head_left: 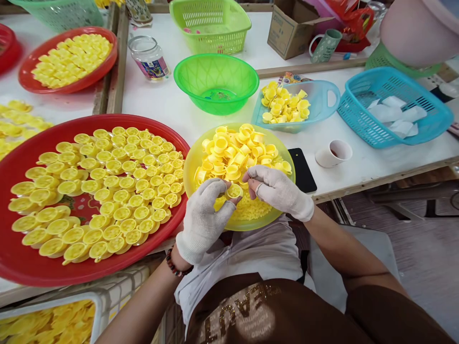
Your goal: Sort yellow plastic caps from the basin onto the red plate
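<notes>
My left hand (208, 215), in a white glove with bare fingertips, pinches a small yellow toy cup (234, 191) between thumb and fingers. The cup is tilted so that its round open top shows. Close by on the right is my right hand (276, 188), gloved the same way, with its fingers drawn together; anything between them is too small to make out. Both hands are over a yellow bowl (287, 153). Inside it, a heap of yellow toy cups (233, 153) lies at the back and a mass of tiny yellow pieces (251, 210) at the front.
A big red tray (158, 126) on the left carries rows of filled yellow cups. Behind the bowl stand a green basin (217, 71) and a blue scoop-shaped basket (319, 95) of cups. To the right are a phone (301, 169), a paper cup (333, 153) and a blue basket (390, 129).
</notes>
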The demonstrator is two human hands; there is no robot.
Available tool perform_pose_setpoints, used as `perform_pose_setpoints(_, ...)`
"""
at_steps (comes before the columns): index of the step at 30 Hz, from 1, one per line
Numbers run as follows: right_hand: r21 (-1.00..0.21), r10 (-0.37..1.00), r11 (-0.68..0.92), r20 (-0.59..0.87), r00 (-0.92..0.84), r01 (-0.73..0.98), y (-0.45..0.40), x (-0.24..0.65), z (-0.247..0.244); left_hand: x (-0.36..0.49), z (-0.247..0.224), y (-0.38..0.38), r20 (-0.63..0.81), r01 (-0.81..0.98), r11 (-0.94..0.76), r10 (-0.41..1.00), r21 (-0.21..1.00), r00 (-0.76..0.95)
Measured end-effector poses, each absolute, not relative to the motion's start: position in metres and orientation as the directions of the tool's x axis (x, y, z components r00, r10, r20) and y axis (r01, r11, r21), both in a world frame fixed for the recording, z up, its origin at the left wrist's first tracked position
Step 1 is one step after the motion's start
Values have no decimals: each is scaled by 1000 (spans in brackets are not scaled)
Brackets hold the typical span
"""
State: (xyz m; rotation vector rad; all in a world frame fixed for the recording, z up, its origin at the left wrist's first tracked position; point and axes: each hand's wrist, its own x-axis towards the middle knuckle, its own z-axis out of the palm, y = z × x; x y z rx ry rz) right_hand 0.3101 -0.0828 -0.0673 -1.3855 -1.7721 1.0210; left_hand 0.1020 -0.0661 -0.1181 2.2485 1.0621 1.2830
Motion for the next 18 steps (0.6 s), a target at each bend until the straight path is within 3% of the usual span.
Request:
perform_pose_setpoints(7,-670,945,289,89,-313,684,-88,300,-71,75,-99,-80,591,475,-624,770,621,239)
perform_pose_setpoints(13,-612,922,333,52,-384,717,-89,304,-84,-30,-99,-80,466,681,-302,883,667,-64)
perform_pose_setpoints(18,-599,924,327,43,-379,731,-90,302,-83,-120,-114,-58,448,855,-67,871,514,-201)
